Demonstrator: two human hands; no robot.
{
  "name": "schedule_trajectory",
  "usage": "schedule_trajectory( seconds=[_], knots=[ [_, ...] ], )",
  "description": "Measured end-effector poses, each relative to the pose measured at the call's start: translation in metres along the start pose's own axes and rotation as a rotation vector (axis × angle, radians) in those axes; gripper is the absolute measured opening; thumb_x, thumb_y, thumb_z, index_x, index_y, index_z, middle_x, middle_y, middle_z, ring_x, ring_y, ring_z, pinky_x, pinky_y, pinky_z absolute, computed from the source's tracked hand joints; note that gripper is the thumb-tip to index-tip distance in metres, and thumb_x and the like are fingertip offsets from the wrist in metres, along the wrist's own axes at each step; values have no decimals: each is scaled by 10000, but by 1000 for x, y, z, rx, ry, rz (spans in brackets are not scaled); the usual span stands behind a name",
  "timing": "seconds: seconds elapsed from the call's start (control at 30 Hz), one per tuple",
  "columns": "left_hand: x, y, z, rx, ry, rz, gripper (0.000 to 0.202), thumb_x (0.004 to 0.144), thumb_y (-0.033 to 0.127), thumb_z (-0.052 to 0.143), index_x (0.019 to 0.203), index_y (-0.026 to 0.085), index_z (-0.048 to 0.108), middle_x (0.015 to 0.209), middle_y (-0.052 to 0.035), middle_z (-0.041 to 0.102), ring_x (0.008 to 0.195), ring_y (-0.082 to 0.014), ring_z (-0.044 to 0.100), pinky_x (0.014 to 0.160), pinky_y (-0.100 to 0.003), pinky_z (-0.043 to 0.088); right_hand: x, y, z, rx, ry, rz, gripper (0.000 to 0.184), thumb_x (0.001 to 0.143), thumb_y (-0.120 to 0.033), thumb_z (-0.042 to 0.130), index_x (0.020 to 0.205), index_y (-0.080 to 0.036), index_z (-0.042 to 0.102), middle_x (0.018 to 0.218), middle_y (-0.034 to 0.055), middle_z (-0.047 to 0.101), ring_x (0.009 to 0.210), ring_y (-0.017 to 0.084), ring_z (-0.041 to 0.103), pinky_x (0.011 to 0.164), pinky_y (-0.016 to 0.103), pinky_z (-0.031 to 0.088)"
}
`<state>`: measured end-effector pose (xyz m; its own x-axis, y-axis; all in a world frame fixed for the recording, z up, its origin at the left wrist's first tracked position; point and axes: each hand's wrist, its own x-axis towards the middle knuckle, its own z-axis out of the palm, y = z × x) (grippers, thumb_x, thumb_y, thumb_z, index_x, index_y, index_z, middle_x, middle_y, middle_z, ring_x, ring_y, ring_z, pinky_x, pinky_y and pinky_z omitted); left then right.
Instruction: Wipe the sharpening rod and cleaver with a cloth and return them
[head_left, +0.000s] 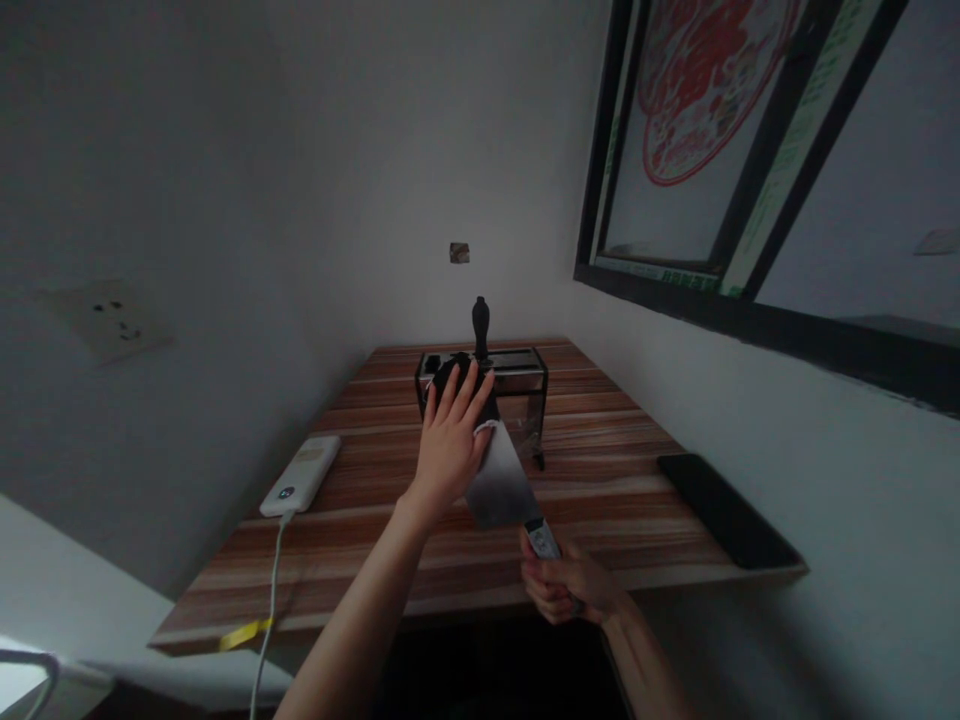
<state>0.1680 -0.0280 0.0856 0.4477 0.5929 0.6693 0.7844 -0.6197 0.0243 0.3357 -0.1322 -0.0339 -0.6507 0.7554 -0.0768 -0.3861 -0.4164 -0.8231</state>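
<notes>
My right hand (566, 585) is wrapped around the handle (541, 538) of a cleaver near the table's front edge. The cleaver's wide metal blade (501, 485) points away from me, tilted up to the left. My left hand (452, 430) holds a black cloth (487, 400) against the far part of the blade, fingers spread over it and thumb at its pale edge. The cloth and hand hide the blade's tip. Just behind them stands a knife rack (517, 372) with a metal top and dark frame. A black knife handle (481, 325) sticks up from it.
On the wood-grain table (615, 500), a white power bank (304, 475) with a cable (276, 580) lies at left. A black phone (727, 508) lies at right. Walls flank the table; yellow tape (244, 634) sits on its front edge. A wall socket (112, 320) is at left.
</notes>
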Motion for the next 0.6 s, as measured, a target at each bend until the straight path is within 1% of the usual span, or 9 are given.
schedule_trajectory(
  seconds=[0.17, 0.43, 0.6],
  knots=[
    [-19, 13, 7, 8, -57, 24, 653, 865, 177, 458, 1457, 240, 189, 1543, 1, 137, 1420, -220, 40, 1146, -476, 109, 1, 1, -1, 12, 21, -2, 373, 724, -370, 702, 779, -239, 357, 401, -155, 323, 294, 20, 190, 302, 126, 168],
    [-61, 40, 18, -45, -170, 85, 709, 842, 199, 504, 1461, 267, 165, 1542, 25, 121, 1419, -243, 53, 1136, -504, 124, 2, 2, -3, 34, 84, 23, 371, 694, -384, 725, 782, -226, 402, 379, -153, 341, 284, 19, 182, 307, 143, 162],
    [-78, 50, 20, -97, -213, 116, 707, 851, 239, 502, 1464, 273, 151, 1541, 24, 122, 1417, -259, 69, 1130, -517, 126, 2, 3, -5, 21, 117, 53, 362, 688, -397, 726, 720, -208, 418, 368, -147, 333, 278, 12, 196, 319, 157, 151]
  ],
)
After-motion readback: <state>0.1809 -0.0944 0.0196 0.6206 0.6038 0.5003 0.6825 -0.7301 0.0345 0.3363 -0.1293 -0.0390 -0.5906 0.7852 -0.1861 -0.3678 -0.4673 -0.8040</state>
